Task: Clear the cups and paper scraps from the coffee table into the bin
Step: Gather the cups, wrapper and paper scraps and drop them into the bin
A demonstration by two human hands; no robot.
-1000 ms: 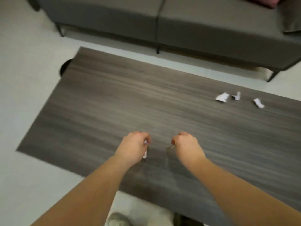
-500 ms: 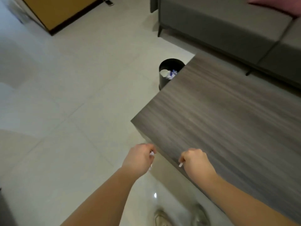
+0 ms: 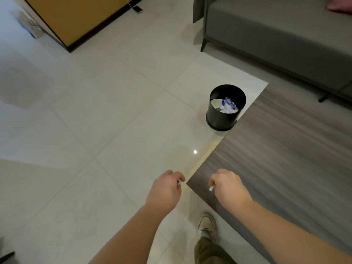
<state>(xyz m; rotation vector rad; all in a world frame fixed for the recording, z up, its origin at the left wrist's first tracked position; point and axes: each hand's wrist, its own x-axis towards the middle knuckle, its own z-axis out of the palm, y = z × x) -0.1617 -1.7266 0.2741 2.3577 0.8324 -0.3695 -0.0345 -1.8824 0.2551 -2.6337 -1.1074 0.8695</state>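
Note:
A black round bin stands on the floor against the left edge of the dark wood coffee table; a crushed cup and crumpled white and blue paper lie inside it. My left hand is over the floor just off the table's near corner, fingers curled round a small white paper scrap. My right hand hovers over that corner and pinches another white scrap. Both hands are well short of the bin.
A grey sofa runs along the far right behind the table. A yellow cabinet stands at the top left, with a phone on a cable by it. My shoe is on the pale tiled floor beside the table's near edge.
My view has swung left from the table top to its left end and the bin, which now appears nearer. Both hands keep their scraps and have moved off toward the table corner.

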